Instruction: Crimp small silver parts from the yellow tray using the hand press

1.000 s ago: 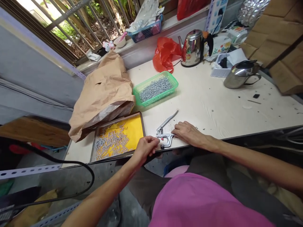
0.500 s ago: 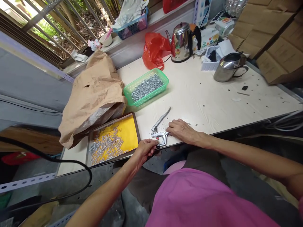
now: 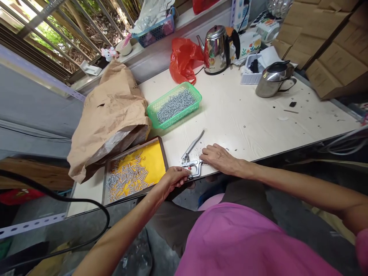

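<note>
A silver C-shaped plier-like press tool (image 3: 196, 167) lies at the table's front edge, its long lever (image 3: 194, 145) raised at an angle above a small spring. Curled fingers of my right hand (image 3: 220, 158) grip the right side of its frame. My left hand (image 3: 176, 177) is closed in a pinch by the tool's lower jaw, near a small red part (image 3: 189, 168); whatever is between the fingertips is too small to make out. Left of this hand, small metal springs or pins (image 3: 129, 177) lie loose in a yellow-bottomed tray (image 3: 155, 163).
A green basket (image 3: 196, 106) full of small metal pieces stands behind the tool. A crumpled brown paper bag (image 3: 109, 115) leans at the left. Farther back are a red plastic bag (image 3: 184, 63), a kettle (image 3: 215, 51) and a metal jug (image 3: 270, 82). A black cable (image 3: 71, 199) loops at lower left.
The whole view has shifted slightly. Both hands keep their places at the tool, with the left still pinched by the jaw and the right on the frame.
</note>
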`<control>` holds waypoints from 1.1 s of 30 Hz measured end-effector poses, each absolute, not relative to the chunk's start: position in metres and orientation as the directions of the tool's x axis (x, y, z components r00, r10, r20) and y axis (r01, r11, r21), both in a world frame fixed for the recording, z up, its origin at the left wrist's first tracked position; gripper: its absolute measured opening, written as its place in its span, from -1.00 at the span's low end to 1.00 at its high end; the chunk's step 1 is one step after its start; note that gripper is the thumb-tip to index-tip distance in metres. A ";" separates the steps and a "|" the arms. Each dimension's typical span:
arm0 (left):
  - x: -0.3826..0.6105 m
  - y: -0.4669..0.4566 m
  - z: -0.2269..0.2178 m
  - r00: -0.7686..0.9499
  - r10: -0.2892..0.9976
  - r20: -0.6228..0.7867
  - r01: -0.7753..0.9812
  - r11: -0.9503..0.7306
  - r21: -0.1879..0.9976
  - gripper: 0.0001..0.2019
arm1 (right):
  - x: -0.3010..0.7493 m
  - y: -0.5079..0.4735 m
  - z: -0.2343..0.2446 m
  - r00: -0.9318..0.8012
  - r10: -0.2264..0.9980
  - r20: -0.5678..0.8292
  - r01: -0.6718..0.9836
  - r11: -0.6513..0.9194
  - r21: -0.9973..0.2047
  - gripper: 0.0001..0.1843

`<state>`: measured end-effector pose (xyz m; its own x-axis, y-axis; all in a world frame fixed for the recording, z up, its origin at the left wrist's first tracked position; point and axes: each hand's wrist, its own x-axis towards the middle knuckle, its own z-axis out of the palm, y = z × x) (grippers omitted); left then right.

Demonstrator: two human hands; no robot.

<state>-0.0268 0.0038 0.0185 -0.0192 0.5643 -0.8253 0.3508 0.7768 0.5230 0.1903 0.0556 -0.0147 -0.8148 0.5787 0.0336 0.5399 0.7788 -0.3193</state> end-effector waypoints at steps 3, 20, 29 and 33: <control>-0.030 0.005 0.015 0.000 0.619 -0.786 0.412 0.716 0.563 -0.66 | 0.189 0.054 -0.014 -0.802 0.598 0.009 0.566 0.764 -0.308 -0.92; -0.032 0.009 0.014 0.016 0.539 -0.842 0.365 0.781 0.507 -0.72 | 0.186 0.103 -0.003 -0.844 0.535 -0.032 0.527 0.819 -0.226 0.07; -0.029 0.008 0.015 0.013 0.547 -0.837 0.345 0.783 0.518 -0.71 | 0.182 0.106 0.002 -0.847 0.529 -0.044 0.527 0.825 -0.203 -0.16; -0.029 0.007 0.015 0.005 0.546 -0.838 0.375 0.776 0.508 -0.69 | 0.184 0.099 0.010 -0.840 0.539 -0.070 0.541 0.818 -0.195 -0.34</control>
